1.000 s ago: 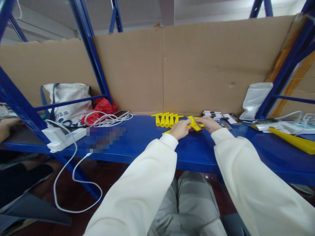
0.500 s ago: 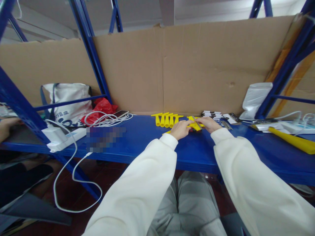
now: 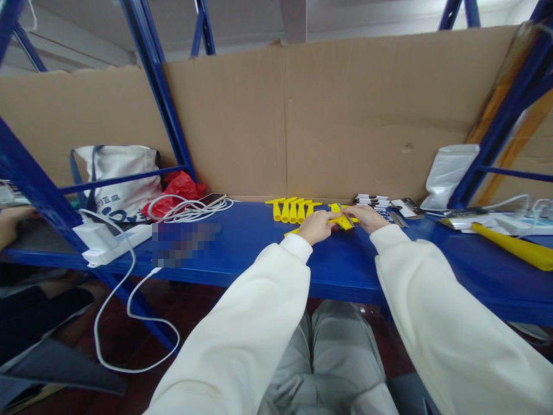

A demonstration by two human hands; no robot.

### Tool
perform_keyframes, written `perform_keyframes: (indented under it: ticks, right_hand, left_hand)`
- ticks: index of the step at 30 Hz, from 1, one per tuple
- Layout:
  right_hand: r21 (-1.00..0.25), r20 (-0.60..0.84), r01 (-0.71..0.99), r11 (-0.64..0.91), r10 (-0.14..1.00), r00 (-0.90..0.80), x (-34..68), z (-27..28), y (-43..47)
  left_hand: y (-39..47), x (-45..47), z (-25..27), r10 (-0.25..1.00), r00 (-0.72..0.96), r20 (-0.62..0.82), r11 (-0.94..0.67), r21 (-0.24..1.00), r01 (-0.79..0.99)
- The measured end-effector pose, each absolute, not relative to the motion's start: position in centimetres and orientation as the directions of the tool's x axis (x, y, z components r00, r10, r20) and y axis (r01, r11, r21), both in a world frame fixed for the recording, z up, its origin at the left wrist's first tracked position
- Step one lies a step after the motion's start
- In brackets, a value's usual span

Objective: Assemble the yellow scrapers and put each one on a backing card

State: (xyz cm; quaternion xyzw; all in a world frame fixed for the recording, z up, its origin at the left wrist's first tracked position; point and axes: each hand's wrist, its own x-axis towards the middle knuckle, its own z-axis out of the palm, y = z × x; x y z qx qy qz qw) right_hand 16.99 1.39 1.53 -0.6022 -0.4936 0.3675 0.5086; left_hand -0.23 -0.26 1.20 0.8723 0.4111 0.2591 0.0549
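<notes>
Between my two hands is a yellow plastic scraper with a grey metal blade strip along its wide head. My left hand is closed around its handle, part of which sticks out below the palm. The fingers of my right hand pinch the head at the blade's side; their tips are partly hidden. Beyond my left hand, several similar yellow scrapers stand in a row with their handle ends facing me. Another yellow piece lies just behind the held one. Beyond my right hand sits a stack of small black-and-white packets.
On the blue table, coiled white cable, a red plastic bag and a power strip lie left. To the right are a yellow tapered object and a silvery pouch. Cardboard walls the back.
Hardly anything differs. Both hands stay at the scraper in the same place, with only a very slight shift of the fingers and the view.
</notes>
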Motion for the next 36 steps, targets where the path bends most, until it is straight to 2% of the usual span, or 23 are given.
perform_keyframes:
  ticks: [18,29,32,34,36]
  right_hand:
    - [-0.990,0.030,0.138,0.000,0.976,0.216,16.7,1.9,1.1]
    - [-0.986,0.031,0.168,-0.005,0.976,0.216,16.8,1.9,0.9]
    - [-0.968,0.108,0.247,0.050,0.968,0.228,17.3,2.1,1.0]
    - [-0.917,0.239,0.382,0.118,0.928,0.287,18.3,2.2,1.1]
    - [-0.815,0.369,0.569,0.105,0.852,0.371,20.0,2.3,1.0]
  left_hand:
    - [0.0,-0.3,1.1,0.744,0.524,0.416,-0.658,0.316,0.684]
    - [0.0,-0.2,1.1,0.745,0.517,0.422,-0.653,0.304,0.694]
    - [0.1,-0.1,1.0,0.748,0.514,0.420,-0.650,0.311,0.693]
    - [0.3,-0.1,0.9,0.754,0.511,0.413,-0.645,0.318,0.695]
    - [0.3,-0.1,0.8,0.757,0.508,0.411,-0.642,0.324,0.695]
